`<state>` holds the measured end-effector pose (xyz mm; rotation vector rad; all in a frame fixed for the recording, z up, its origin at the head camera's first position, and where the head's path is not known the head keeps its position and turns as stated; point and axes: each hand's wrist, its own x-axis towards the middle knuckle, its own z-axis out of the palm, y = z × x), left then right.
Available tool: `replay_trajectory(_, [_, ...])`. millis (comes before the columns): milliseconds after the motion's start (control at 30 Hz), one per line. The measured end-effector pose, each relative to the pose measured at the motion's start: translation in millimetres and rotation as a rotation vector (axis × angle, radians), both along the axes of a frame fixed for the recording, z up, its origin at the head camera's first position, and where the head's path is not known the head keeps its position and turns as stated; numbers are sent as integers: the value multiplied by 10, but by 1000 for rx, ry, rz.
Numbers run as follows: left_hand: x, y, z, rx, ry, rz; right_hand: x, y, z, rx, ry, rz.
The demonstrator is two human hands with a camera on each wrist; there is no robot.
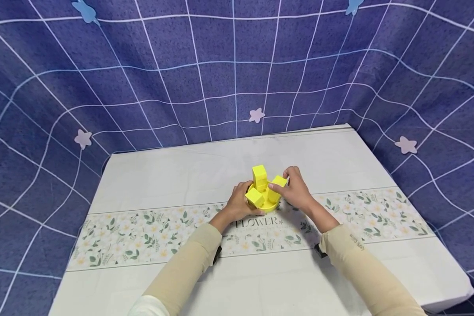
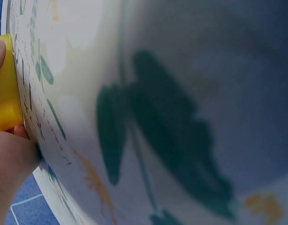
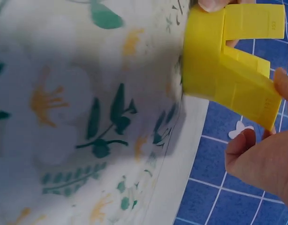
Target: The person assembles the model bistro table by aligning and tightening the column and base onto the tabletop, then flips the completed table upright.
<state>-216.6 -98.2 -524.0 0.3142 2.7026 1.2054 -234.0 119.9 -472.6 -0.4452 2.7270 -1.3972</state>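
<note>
A round, shallow yellow container (image 1: 269, 208) stands on the table, with three yellow rectangular blocks rising from it. One block (image 1: 259, 174) is upright at the back, another (image 1: 254, 197) leans out on the left, and the third (image 1: 278, 181) tilts to the right. My left hand (image 1: 238, 202) grips the container's left side. With thumb and fingers, my right hand (image 1: 297, 189) pinches the right block near its top. The right wrist view shows this tilted block (image 3: 252, 93) with its lower end inside the container. In the left wrist view, only part of the container (image 2: 5, 93) shows.
A white tablecloth (image 1: 174, 175) with a floral band (image 1: 142, 237) covers the table. Blue curtain fabric (image 1: 213, 83) with a white grid and stars surrounds the back and sides. The table's back edge lies beyond the hands.
</note>
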Motion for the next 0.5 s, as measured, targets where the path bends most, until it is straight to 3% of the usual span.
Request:
replay_trajectory(100, [-5,-1,-2,-3,3,0,39,58,19,-33,-9,34])
replay_trajectory(200, [-4,0,-1,-3,4,1,95,124,146,-90,-29,141])
replay_trajectory(300, [-1,-2,2,4,10,0,67,190,162,-111,-33,240])
replay_trajectory(400, [2,-2,3,6,9,-2,19,213,92,-90,-41,226])
replay_trajectory(500, [3,-5,9,1,5,-2,16,183,26,-58,-62,133])
